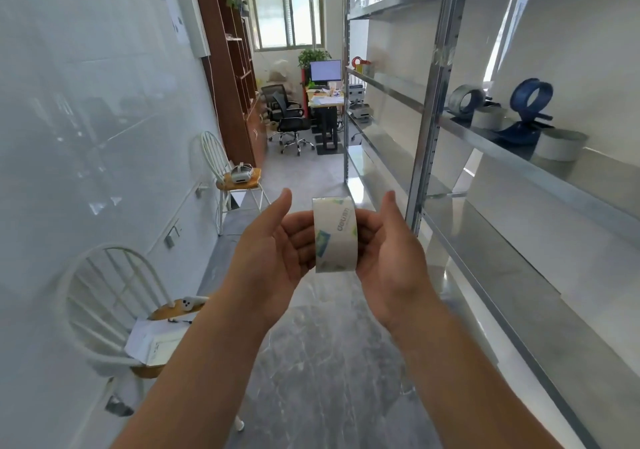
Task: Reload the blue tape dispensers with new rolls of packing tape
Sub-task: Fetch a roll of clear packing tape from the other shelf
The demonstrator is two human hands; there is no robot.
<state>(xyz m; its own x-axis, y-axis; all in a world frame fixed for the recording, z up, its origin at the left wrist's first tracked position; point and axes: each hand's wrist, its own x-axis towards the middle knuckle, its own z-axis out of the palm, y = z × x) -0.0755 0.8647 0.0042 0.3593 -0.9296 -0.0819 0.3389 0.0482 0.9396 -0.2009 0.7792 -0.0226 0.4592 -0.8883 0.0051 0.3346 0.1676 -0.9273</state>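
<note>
A wrapped roll of packing tape point(335, 235), white with green and blue print, stands on edge between my two palms at chest height over the aisle floor. My left hand point(273, 247) cups its left side with the thumb raised. My right hand point(389, 244) presses its right side, thumb up too. On the metal shelf point(485, 143) to my right stands a blue tape dispenser point(528, 109) with an empty ring. A second dispenser point(465, 100), loaded with a roll, sits left of it. Two loose tape rolls point(559, 143) lie beside them.
The metal rack runs along the right side of a narrow aisle. Two white chairs point(114, 296) stand against the left wall, one with papers and a controller, the far one point(228, 174) with a headset. A desk, monitor and office chairs point(289, 116) fill the far end.
</note>
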